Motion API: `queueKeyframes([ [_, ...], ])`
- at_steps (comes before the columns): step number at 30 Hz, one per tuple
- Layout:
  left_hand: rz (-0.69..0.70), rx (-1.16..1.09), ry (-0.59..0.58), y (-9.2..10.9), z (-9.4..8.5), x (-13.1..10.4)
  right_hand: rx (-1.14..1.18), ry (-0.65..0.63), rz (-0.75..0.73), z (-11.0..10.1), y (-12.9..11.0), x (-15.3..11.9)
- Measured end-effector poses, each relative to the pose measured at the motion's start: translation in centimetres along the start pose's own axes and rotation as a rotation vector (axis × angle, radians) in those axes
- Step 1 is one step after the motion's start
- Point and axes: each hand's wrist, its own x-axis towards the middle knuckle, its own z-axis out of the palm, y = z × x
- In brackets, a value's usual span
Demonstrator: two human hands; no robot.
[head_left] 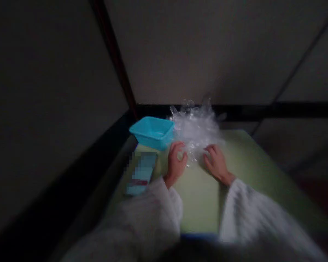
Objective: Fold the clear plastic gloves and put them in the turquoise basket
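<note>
A heap of crumpled clear plastic point(198, 125), perhaps bags or film, lies at the far side of the table. My left hand point(176, 163) is at its near left edge, fingers curved and thumb apart, with nothing visible between them. Across a small gap, my right hand point(217, 163) is by the heap's near right edge, also with thumb and fingers apart. Whether the fingertips touch the plastic is hard to tell in the blur. A light blue plastic basket point(155, 140) stands just left of the heap, beyond my left hand.
The greenish table point(199, 203) has a blue front edge. On its left side lies a flat, partly pixelated bluish object point(142, 174) with a dark red band. A dark-trimmed wall point(207, 65) rises behind the table. Another wall point(57, 91) is close on the left.
</note>
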Motion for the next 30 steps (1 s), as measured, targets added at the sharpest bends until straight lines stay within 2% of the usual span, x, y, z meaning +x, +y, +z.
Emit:
queueKeyframes([
  [3, 0.027, 0.026, -0.067, 0.2, -0.2, -0.6, 0.004, -0.008, -0.025, -0.1, 0.1, 0.3],
  [7, 0.070, 0.103, -0.229, 0.7, -0.2, -1.4, -0.041, -0.088, -0.057, 0.4, -0.3, 0.3],
  [12, 0.000, 0.203, -0.367, 0.0, 0.9, -2.1, -0.169, -0.231, 0.142, 1.5, -0.1, -0.1],
  [17, -0.046, 0.244, -0.453, -1.1, 1.8, -2.3, -0.135, -0.235, 0.174, 1.5, 0.4, -0.3],
  [23, -0.056, 0.246, -0.445, -1.3, 1.7, -2.3, -0.035, -0.139, 0.168, 0.7, 0.5, 0.2],
  [30, -0.090, 0.176, -0.363, -1.9, 1.8, -2.3, 0.170, 0.114, 0.195, -1.1, -0.1, 1.1],
])
